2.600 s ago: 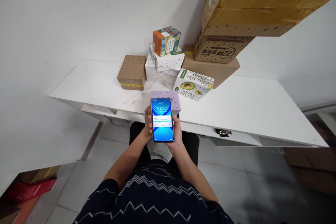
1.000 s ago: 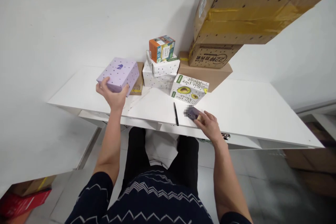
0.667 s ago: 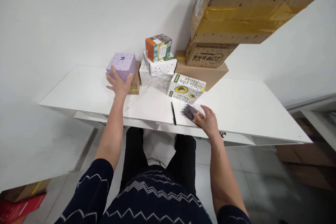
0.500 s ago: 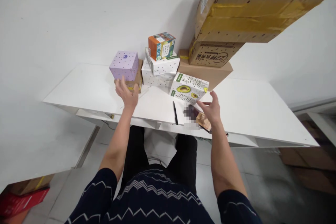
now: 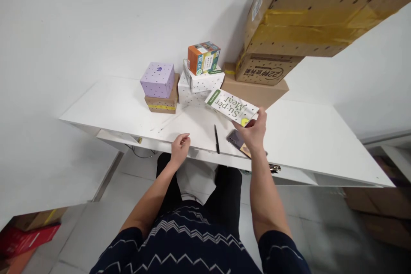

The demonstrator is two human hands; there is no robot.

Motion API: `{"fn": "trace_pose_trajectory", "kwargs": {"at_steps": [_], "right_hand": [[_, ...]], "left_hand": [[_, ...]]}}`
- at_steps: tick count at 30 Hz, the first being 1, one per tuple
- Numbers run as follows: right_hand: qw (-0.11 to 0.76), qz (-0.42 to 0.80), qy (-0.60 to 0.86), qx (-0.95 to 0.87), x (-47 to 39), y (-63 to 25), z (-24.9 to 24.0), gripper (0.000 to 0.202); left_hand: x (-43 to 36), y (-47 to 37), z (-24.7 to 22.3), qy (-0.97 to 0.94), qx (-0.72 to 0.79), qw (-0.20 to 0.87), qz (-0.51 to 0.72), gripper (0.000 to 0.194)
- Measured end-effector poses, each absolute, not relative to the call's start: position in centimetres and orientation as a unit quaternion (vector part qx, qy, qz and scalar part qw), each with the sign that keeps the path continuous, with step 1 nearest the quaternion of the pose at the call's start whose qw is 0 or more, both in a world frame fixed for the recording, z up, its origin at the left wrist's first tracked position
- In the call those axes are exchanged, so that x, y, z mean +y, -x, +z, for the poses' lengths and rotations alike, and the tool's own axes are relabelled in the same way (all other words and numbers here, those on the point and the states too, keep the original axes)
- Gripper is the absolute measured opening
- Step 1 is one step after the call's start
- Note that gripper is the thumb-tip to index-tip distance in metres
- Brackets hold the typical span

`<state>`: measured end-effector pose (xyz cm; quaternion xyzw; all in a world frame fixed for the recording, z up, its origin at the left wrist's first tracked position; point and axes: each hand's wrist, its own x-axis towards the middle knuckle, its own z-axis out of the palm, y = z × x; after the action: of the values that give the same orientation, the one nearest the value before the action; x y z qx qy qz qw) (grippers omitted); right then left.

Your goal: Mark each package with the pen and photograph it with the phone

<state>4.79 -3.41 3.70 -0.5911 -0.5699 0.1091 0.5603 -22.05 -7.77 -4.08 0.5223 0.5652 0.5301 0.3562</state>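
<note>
Boxes (image 5: 199, 78) behind; bare desk (image 5: 308, 137) rightward.

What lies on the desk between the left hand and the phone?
In the head view, a black pen lies on the white desk between the left hand and the phone; otherwise that stretch is bare.

1. The scene was bright and evenly lit, with soft, diffuse light.
2. The large brown cardboard carton (image 5: 321, 8) cast a soft grey shadow on the plain white wall (image 5: 96, 17) behind it.
3. Wide-angle distortion bent the long white table (image 5: 305, 137) at its edges.
4. The lower right corner was dim and blurred.
</note>
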Motion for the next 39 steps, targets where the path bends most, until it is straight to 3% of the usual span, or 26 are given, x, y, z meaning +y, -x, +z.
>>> {"fn": "trace_pose_trajectory", "kwargs": {"at_steps": [6,10,14,18,23,27,31,39], "right_hand": [[0.495,0.021,0.542,-0.679,-8.8,2.7,1.6,0.066],[0.428,0.023,0.532,-0.730,-12.3,8.0,-2.9,0.053],[0.400,0.093,0.482,-0.774,-15.0,10.6,-5.3,0.051],[0.426,0.165,0.428,-0.780,-16.4,9.8,-5.0,0.047],[0.524,0.177,0.554,-0.623,-16.5,7.0,-4.2,0.026],[0.472,0.252,0.642,-0.550,-15.4,5.9,-3.8,0.042],[0.433,0.354,0.631,-0.538,-13.9,6.2,-3.6,0.055],[0.510,0.493,0.549,-0.443,-13.8,6.2,-3.9,0.053]], "left_hand": [[-10.0,21.3,-1.2,-0.334,0.457,0.592,0.574,0.063],[-11.4,22.7,-0.7,-0.265,0.430,0.642,0.577,0.064],[-12.1,24.0,-1.2,-0.272,0.433,0.638,0.576,0.057],[-12.0,24.7,-2.0,-0.278,0.457,0.625,0.569,0.065],[-11.6,24.8,-2.7,-0.244,0.475,0.627,0.567,0.072],[-11.4,24.6,-2.8,-0.227,0.488,0.620,0.571,0.078],[-11.4,24.6,-2.9,-0.226,0.499,0.616,0.565,0.081],[-11.8,26.0,-2.4,-0.393,0.448,0.577,0.558,0.091]]}}
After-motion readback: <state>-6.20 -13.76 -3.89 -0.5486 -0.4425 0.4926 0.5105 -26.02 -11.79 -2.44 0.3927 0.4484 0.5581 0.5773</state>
